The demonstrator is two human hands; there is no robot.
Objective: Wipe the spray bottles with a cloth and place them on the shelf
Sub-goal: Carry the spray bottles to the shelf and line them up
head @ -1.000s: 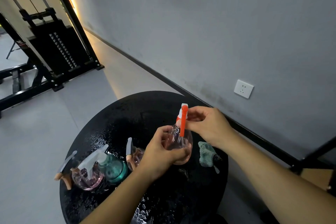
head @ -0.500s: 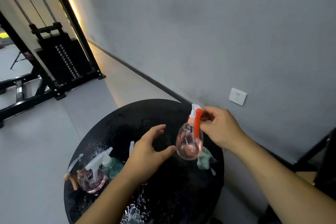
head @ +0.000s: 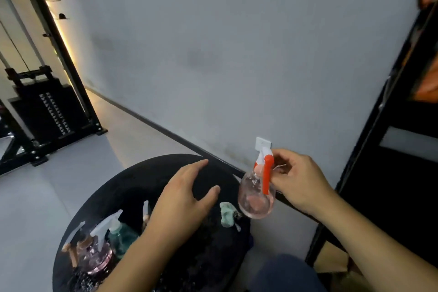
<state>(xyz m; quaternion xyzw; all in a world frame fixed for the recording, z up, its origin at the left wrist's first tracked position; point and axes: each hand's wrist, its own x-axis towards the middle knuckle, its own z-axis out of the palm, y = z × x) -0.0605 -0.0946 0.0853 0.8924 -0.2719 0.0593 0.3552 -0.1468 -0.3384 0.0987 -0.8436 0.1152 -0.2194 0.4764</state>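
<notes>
Head view: right hand [head: 301,180] pinches pink spray bottle [head: 257,197] by its orange trigger head, left hand [head: 187,194] spread empty over table [head: 147,178]; placing step, next needs carrying toward shelf [head: 400,111].

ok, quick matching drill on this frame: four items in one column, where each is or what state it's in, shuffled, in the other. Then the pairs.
1. orange-trigger bottle
2. green cloth
3. teal bottle
4. left hand

A. lying on the table, right side
B. open, empty, above the table
C. held up by the right hand
D. standing at the table's left edge

Pairs: 1-C, 2-A, 3-D, 4-B
</notes>
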